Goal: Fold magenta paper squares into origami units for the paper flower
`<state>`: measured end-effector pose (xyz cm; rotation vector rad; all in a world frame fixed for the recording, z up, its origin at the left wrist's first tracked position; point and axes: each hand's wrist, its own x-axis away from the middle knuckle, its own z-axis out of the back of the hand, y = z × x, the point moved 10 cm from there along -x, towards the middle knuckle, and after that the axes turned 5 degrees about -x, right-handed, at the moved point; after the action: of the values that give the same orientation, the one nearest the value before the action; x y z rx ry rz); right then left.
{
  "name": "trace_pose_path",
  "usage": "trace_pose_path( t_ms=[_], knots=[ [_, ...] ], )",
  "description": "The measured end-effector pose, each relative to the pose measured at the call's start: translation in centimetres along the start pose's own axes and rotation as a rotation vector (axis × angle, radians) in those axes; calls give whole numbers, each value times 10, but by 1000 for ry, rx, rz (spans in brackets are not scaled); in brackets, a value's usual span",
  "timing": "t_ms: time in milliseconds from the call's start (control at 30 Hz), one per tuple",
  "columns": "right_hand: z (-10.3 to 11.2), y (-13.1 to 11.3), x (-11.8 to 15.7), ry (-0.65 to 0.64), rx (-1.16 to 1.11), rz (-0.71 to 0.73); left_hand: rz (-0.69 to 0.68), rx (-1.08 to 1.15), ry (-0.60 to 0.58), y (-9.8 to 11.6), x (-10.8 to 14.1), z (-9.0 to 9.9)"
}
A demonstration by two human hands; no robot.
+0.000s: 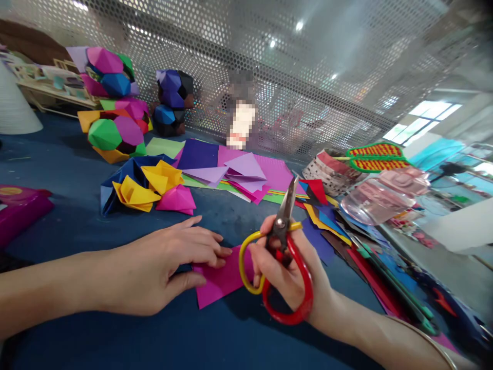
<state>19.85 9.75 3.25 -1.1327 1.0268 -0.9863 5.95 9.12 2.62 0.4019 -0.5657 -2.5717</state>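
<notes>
A magenta piece of paper point(221, 282) lies on the dark blue table in front of me. My left hand point(169, 262) rests over its left side, palm down with fingers stretched out, the fingertips on the paper. A pair of scissors point(285, 218) with one red and one yellow handle is in my right hand point(304, 272), blades closed and pointing up. The fingers wrap round the handles, just above the paper's right end. Behind my left hand sit folded yellow paper pieces point(136, 192), a pink folded piece point(177, 199) and a dark blue folded paper point(129, 169).
Loose coloured sheets point(200, 154) spread across the back. Faceted paper balls point(115, 136) are stacked at the back left, before a perforated metal screen point(300, 97). On the right are a fabric pouch point(327, 169), a clear plastic bottle point(379, 198) and paper scraps with a cutter-like tool point(393, 282).
</notes>
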Motion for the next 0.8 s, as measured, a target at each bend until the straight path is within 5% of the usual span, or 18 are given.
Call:
trace_pose_path(
  t_ms=[567, 800],
  knots=[
    [-72, 16, 1, -179, -39, -123, 66, 185, 50, -3, -6, 7],
    [-53, 14, -5, -140, 48, -68, 64, 90, 30, -4, -3, 4]
  ],
)
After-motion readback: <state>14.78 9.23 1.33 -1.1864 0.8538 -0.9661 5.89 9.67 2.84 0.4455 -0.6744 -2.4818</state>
